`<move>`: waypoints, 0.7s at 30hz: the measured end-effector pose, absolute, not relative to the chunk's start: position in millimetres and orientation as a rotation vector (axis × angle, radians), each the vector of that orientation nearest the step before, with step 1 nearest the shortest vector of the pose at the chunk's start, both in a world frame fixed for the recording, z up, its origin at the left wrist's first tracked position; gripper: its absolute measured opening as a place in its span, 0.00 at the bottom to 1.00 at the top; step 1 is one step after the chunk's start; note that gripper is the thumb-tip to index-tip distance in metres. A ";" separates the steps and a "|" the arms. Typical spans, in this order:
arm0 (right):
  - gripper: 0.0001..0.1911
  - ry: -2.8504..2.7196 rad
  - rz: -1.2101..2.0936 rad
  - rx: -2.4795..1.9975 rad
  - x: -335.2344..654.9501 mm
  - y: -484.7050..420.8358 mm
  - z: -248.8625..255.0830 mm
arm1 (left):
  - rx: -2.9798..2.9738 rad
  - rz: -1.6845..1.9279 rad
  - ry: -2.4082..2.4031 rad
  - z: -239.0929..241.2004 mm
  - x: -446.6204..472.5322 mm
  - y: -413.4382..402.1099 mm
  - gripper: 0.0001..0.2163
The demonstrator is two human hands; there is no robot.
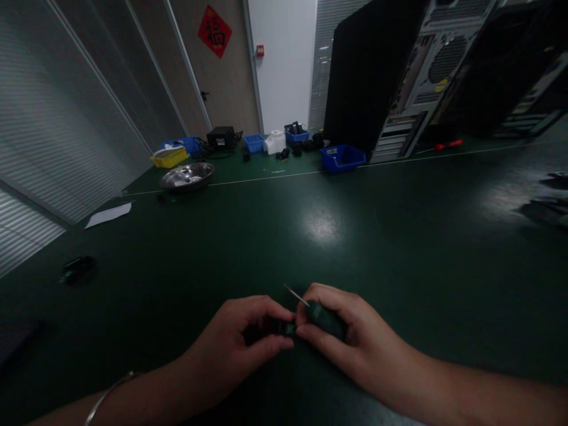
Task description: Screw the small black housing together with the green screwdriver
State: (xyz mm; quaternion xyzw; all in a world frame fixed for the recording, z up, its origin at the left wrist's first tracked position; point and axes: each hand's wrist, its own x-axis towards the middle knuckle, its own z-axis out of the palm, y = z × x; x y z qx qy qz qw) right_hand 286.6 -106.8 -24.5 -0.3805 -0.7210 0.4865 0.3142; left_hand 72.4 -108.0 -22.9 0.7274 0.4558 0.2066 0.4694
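Near the front of the green table (248, 248), my left hand (235, 337) grips a small dark part with a green end (289, 329) between thumb and fingers. Most of that part is hidden by the fingers, so its kind cannot be made out. My right hand (355, 331) is closed around the green handle of a screwdriver (326, 318), whose thin metal shaft points up and to the left. The right thumb and fingertip also meet at the green end of the small part. The two hands almost touch.
A metal bowl (187, 176), a yellow tray (170, 157) and a blue bin (342, 158) stand along the back. Computer cases (368, 77) rise at the back right, with a red-handled tool (449, 144) nearby. A dark-and-green item (77, 268) and paper (109, 215) lie left.
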 end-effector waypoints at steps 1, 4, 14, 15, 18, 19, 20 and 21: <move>0.05 -1.892 1.287 -1.013 286.8 -107.1 -24.5 | 1.782 0.509 1.107 -24.2 71.6 -108.2 0.08; 0.06 -1.873 1.305 -1.021 287.9 -107.9 -26.3 | 1.787 0.516 1.077 -27.7 69.4 -107.8 0.09; 0.05 -1.887 1.270 -0.996 289.1 -106.1 -25.5 | 1.552 0.650 1.022 -18.2 75.4 -110.3 0.06; 0.04 -1.890 1.269 -0.996 290.4 -106.2 -24.7 | 1.484 0.701 1.037 -16.6 73.9 -107.1 0.06; 0.03 -1.897 1.276 -1.005 295.4 -106.3 -22.5 | 1.337 0.902 1.149 -13.0 58.9 -85.8 0.06; 0.03 -1.904 1.283 -1.003 297.0 -106.1 -21.9 | 1.270 1.017 1.203 -11.8 50.4 -75.7 0.06; 0.03 -1.911 1.289 -0.997 298.3 -105.9 -21.3 | 1.194 1.148 1.259 -10.5 40.9 -65.1 0.06; 0.03 -1.919 1.296 -0.989 299.4 -105.5 -20.7 | 1.114 1.275 1.309 -8.9 30.7 -55.0 0.06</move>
